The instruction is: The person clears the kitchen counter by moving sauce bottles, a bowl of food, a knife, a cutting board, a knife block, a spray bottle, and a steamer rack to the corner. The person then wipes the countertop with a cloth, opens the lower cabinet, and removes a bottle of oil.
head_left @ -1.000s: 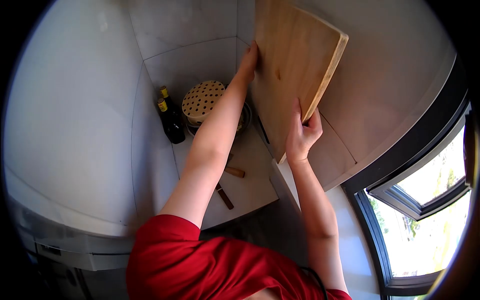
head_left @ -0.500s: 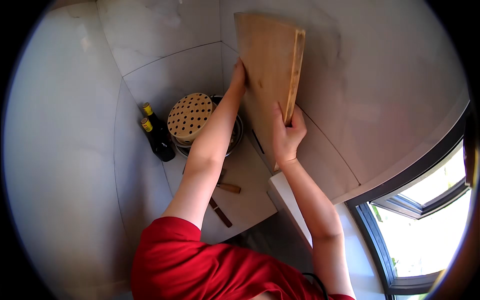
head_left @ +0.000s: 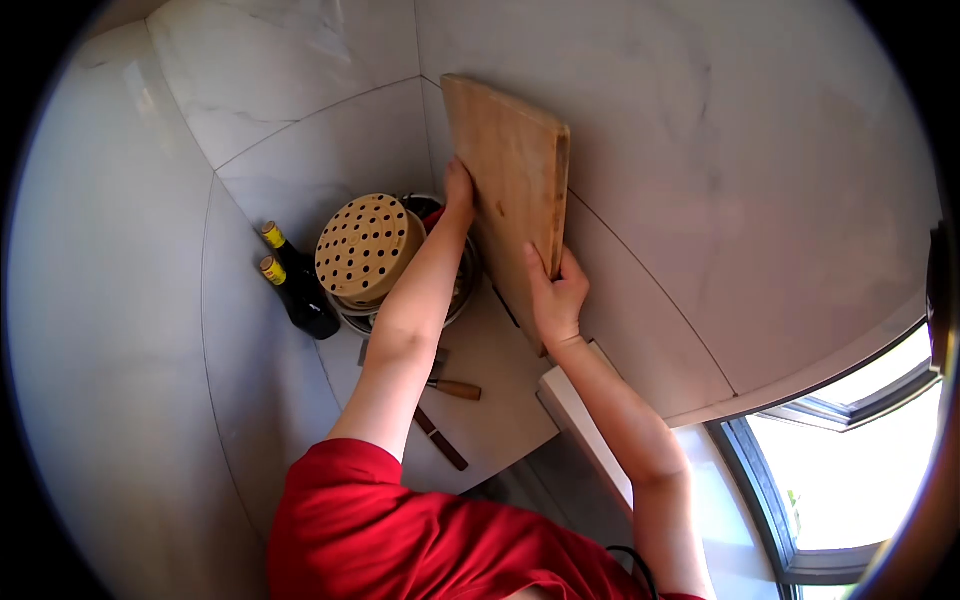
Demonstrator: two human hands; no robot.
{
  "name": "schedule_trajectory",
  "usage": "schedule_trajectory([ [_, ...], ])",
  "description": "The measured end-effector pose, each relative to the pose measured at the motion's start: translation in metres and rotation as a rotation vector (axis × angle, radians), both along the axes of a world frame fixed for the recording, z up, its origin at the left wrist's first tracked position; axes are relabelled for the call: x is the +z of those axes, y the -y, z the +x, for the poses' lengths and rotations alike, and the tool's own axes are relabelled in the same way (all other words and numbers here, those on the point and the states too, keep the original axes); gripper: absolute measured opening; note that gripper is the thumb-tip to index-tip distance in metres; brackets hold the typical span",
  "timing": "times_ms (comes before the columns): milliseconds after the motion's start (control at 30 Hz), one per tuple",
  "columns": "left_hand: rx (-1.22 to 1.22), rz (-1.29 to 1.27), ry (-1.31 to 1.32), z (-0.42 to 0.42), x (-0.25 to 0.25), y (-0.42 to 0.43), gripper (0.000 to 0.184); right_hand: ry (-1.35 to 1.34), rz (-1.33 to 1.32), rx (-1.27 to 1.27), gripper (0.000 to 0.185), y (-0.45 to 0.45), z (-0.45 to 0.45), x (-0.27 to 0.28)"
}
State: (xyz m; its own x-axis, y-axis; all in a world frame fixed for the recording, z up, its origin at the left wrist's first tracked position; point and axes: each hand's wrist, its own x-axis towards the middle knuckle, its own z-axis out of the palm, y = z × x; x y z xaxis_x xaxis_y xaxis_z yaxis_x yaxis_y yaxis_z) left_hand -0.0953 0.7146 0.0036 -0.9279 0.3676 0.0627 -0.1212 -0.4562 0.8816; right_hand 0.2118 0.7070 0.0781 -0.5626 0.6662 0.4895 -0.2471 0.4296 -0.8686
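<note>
A thick wooden cutting board (head_left: 510,175) stands upright and slightly tilted by the tiled wall. My left hand (head_left: 459,190) grips its left edge, with most of the fingers hidden. Lower on the opposite edge, my right hand (head_left: 558,302) is closed round the board, its thumb on the near face. Behind my left forearm is a pale round steamer piece with dark holes (head_left: 362,245), resting on a metal pot (head_left: 470,285) that is partly covered. Whether the board's bottom edge touches the counter, I cannot tell.
Two dark bottles with yellow caps (head_left: 303,298) stand by the left wall. On the counter (head_left: 500,420) lie a wooden-handled blade (head_left: 458,389) and a brown knife handle (head_left: 441,440). A white ledge (head_left: 585,410) borders the right side, and a window (head_left: 840,480) is beyond it.
The cutting board has come down and a little left in view, with both hands still on it. The camera view has also shifted slightly.
</note>
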Motion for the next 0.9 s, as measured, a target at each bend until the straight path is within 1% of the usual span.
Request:
schedule_trajectory([
  [67, 0.012, 0.021, -0.006, 0.004, -0.003, -0.004, 0.056, 0.064, -0.133, 0.068, 0.026, -0.003, 0.002, -0.003],
  [100, 0.09, -0.058, 0.036, 0.022, 0.011, 0.002, 0.054, 0.068, -0.135, 0.061, 0.026, -0.005, 0.002, -0.007],
  [133, 0.168, -0.137, 0.077, 0.026, 0.012, 0.002, 0.053, 0.101, -0.144, 0.043, 0.027, -0.006, 0.001, -0.013],
  [167, 0.162, -0.14, 0.079, 0.024, 0.009, 0.002, 0.053, 0.134, -0.153, 0.026, 0.027, -0.008, 0.001, -0.019],
  [200, 0.211, -0.19, -0.04, 0.01, -0.007, -0.001, 0.052, 0.135, -0.154, 0.019, 0.027, -0.009, 0.0, -0.024],
  [233, 0.261, -0.239, -0.158, 0.005, -0.011, -0.001, 0.051, 0.216, -0.112, -0.019, 0.028, -0.009, -0.001, -0.029],
  [267, 0.258, -0.239, -0.155, 0.002, -0.015, -0.003, 0.051, 0.297, -0.07, -0.053, 0.028, -0.009, -0.002, -0.033],
  [333, 0.406, -0.34, -0.214, 0.007, -0.011, -0.002, 0.048, 0.356, -0.04, -0.042, 0.028, -0.011, -0.002, -0.037],
  [367, 0.408, -0.343, -0.211, 0.009, -0.009, -0.001, 0.048, 0.41, -0.012, -0.029, 0.028, -0.011, -0.003, -0.04],
  [400, 0.46, -0.397, -0.298, 0.008, -0.009, 0.0, 0.047, 0.413, -0.012, -0.025, 0.028, -0.013, -0.005, -0.046],
  [433, 0.512, -0.449, -0.386, 0.007, -0.009, 0.0, 0.046, 0.358, -0.012, -0.017, 0.028, -0.015, -0.008, -0.053],
  [467, 0.514, -0.449, -0.385, 0.007, -0.008, -0.001, 0.046, 0.303, -0.012, -0.011, 0.028, -0.019, -0.011, -0.059],
  [567, 0.533, -0.43, -0.326, 0.013, -0.001, -0.002, 0.045, 0.317, 0.029, -0.048, 0.029, -0.021, -0.013, -0.058],
  [600, 0.476, -0.43, -0.245, 0.014, 0.001, -0.002, 0.046, 0.316, 0.028, -0.048, 0.029, -0.023, -0.015, -0.058],
  [633, 0.421, -0.429, -0.164, 0.016, 0.005, -0.001, 0.046, 0.374, -0.017, -0.065, 0.03, -0.024, -0.018, -0.058],
  [667, 0.424, -0.428, -0.167, 0.016, 0.01, -0.004, 0.046, 0.429, -0.06, -0.081, 0.031, -0.024, -0.021, -0.058],
  [733, 0.378, -0.186, 0.192, 0.006, 0.004, -0.02, 0.049, 0.464, -0.033, -0.083, 0.035, -0.025, -0.019, -0.058],
  [767, 0.383, -0.183, 0.191, 0.004, 0.001, -0.024, 0.049, 0.5, -0.004, -0.086, 0.038, -0.026, -0.018, -0.057],
  [800, 0.404, -0.245, 0.091, 0.004, 0.003, -0.027, 0.051, 0.496, 0.001, -0.081, 0.038, -0.026, -0.012, -0.05],
  [833, 0.427, -0.31, -0.008, 0.013, 0.014, -0.023, 0.054, 0.581, 0.112, -0.044, 0.041, -0.025, -0.002, -0.04],
  [867, 0.435, -0.309, -0.005, 0.028, 0.021, -0.02, 0.054, 0.667, 0.225, -0.006, 0.044, -0.027, 0.006, -0.033],
  [900, 0.438, -0.303, -0.066, 0.071, 0.055, -0.006, 0.055, 0.668, 0.229, -0.002, 0.044, -0.03, 0.012, -0.032],
])
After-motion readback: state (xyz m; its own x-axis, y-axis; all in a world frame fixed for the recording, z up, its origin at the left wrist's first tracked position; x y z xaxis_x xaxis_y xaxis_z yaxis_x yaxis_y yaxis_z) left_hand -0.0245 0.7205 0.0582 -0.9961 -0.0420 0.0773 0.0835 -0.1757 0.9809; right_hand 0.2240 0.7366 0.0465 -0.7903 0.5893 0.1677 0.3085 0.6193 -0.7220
